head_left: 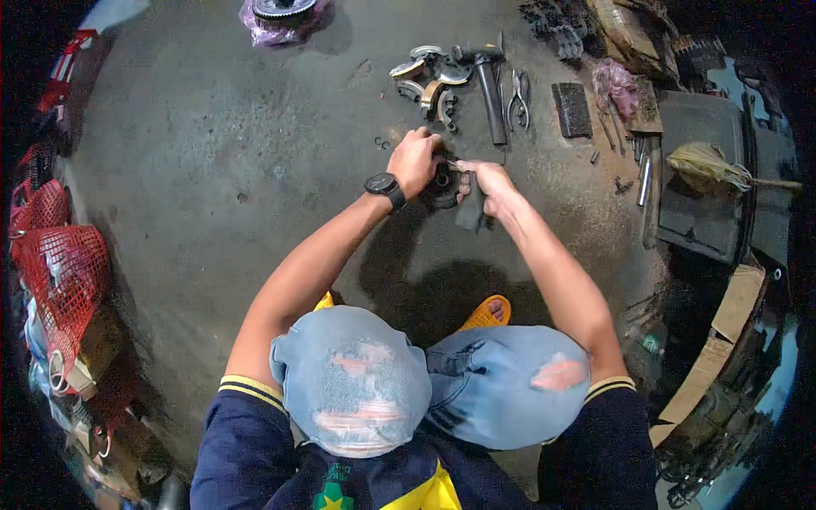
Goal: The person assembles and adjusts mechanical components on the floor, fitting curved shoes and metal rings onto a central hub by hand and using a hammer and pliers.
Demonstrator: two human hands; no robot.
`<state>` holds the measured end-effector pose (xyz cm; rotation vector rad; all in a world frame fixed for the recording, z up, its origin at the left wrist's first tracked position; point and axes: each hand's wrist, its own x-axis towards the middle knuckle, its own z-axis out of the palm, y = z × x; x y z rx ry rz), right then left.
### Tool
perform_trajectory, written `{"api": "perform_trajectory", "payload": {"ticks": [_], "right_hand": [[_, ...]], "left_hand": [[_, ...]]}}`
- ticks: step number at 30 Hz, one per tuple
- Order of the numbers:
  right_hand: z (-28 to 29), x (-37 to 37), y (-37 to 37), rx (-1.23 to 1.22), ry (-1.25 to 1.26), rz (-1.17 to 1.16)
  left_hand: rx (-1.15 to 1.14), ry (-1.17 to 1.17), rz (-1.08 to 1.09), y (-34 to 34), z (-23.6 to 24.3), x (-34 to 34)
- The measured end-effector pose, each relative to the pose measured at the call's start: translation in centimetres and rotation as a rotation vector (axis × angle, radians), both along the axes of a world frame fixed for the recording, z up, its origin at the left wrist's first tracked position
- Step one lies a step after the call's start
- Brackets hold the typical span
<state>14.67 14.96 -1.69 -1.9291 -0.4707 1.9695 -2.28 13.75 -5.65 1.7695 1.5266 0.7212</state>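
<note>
The concrete floor (221, 170) lies bare to the left of the left hand (414, 160) and toward the person's knees, giving open passage there. Just beyond both hands a cluster blocks the way: curved metal parts (429, 72), a hammer (489, 85) and pliers (518, 98). To the right of the right hand (493, 183) stand a dark rectangular block (572, 109), scattered metal rods (643, 170) and a dark tray (705, 170). Red mesh baskets (59, 263) crowd the far left edge.

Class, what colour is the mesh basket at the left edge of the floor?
Red: the mesh basket shows best in the head view.
</note>
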Motion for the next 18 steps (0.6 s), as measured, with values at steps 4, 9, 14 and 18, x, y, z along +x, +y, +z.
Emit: {"api": "perform_trajectory", "payload": {"ticks": [4,9,14,18], "right_hand": [[1.3,1.1,-1.7,0.304,-0.044,0.135],[0.9,6.4,-2.5,0.989,-0.938,0.7],[-2.0,9.9,-2.8,0.828,-1.206,0.961],[-0.7,6.9,-3.5,0.843,-1.213,0.827]], "left_hand": [[0.261,0.259,-0.172,-0.5,1.1,-0.1],[0.314,0.502,-0.354,-0.3,0.9,0.5],[0.409,0.543,-0.423,-0.1,0.7,0.8],[0.317,0.413,-0.308,-1.5,0.3,-1.7]]}}
